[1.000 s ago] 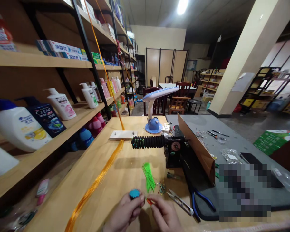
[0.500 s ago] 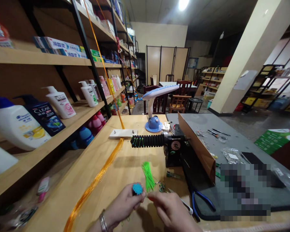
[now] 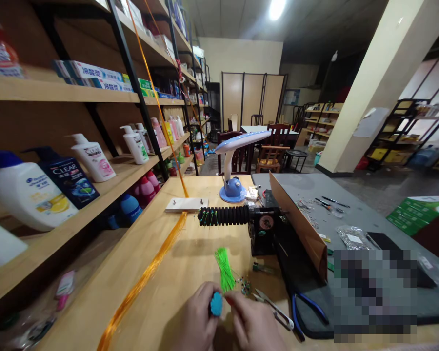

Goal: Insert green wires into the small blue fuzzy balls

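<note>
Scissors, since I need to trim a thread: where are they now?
In the head view, the scissors lie on the wooden table at lower right of centre, between the right hand and the blue-handled pliers.

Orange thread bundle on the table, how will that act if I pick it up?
The orange thread bundle will probably hang floppy, since its fine strands curve along the tabletop. Its shiny surface suggests it may feel slippery. It could tug near the white plate, where it seems to pass underneath.

A round turquoise piece (image 3: 216,304), dark-sided, sits tilted in the left grip (image 3: 198,314)
</note>
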`<state>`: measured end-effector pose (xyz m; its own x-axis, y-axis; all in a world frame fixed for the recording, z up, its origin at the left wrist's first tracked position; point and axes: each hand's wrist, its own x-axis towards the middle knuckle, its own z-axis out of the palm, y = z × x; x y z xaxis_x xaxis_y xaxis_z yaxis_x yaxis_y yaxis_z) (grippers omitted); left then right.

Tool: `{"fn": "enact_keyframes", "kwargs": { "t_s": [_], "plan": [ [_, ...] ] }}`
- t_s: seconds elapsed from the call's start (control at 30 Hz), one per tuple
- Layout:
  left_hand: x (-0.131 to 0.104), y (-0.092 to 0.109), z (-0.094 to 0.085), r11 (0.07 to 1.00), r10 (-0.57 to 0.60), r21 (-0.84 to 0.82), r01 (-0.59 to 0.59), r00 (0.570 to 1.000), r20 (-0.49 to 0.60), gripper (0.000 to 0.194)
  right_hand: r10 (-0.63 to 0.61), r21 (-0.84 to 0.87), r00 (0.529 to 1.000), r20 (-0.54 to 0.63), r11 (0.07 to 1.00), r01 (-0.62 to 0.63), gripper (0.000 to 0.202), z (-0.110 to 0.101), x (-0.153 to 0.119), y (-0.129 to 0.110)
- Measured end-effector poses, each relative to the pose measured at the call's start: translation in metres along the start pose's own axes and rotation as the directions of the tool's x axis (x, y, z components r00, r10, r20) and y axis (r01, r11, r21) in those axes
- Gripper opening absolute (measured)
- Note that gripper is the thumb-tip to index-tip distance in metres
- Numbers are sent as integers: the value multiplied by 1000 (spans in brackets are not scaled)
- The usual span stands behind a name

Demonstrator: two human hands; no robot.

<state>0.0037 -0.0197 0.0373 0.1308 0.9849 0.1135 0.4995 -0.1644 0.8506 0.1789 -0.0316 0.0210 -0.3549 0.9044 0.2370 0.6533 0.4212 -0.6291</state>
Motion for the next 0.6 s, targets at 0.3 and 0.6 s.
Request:
{"fn": "enact_keyframes", "kwargs": {
  "t_s": [0.3,0.6],
  "plan": [
    [-11,-18,26,976,-77,-215,30,974,-212,7,-17,-87,925,-380,996,-17,45,53,-5,7],
    [-5,-12,20,770,-318,-572,285,947,43,48,-70,12,939,-336,997,79,37,48,-10,15]
  ]
}}
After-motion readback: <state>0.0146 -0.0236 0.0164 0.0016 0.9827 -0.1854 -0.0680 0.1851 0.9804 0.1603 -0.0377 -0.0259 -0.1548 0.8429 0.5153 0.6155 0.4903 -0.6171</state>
